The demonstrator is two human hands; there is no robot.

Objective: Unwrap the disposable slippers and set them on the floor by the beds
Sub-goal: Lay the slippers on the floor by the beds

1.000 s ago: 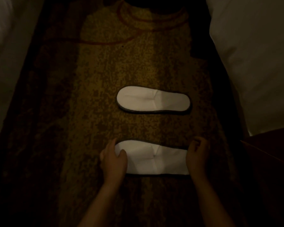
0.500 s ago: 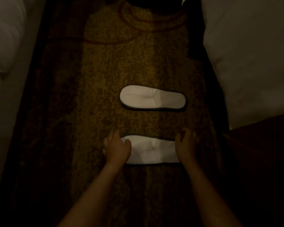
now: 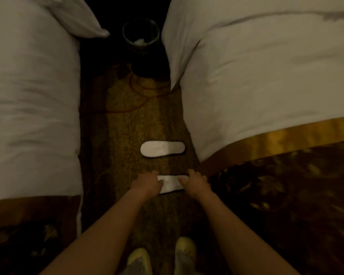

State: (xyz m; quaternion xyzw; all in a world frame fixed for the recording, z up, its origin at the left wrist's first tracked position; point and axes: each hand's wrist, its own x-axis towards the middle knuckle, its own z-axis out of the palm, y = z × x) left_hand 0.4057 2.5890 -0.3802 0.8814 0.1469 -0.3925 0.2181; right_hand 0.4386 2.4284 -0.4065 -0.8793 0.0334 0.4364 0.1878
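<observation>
Head view, dim light. Two beds: left bed [image 3: 32, 100] and right bed [image 3: 266, 80], both in white linen, each with a gold band and dark patterned runner at the near end. Between them, one strip of mottled yellow-brown carpet [image 3: 127, 132] with thin red curved lines at its far part. Two white slippers lie flat on the carpet, lengthwise across the aisle, one beyond the other and apart. Far slipper [image 3: 162, 149]: free, fully visible, dark-edged, just beside the right bed. Near slipper [image 3: 170, 184]: only its middle shows, both ends covered by hands. Left hand [image 3: 147, 183]: fingers curled over the slipper's left end, thumb on top. Right hand [image 3: 195, 184]: fingers curled over the right end. Whether either hand pinches the slipper or merely rests on it cannot be told. Two bare forearms reach in from the near edge. One dark bin [image 3: 141, 34] at the far end of the aisle, with something pale inside. Two yellow shoes [image 3: 185, 249] at the near edge
</observation>
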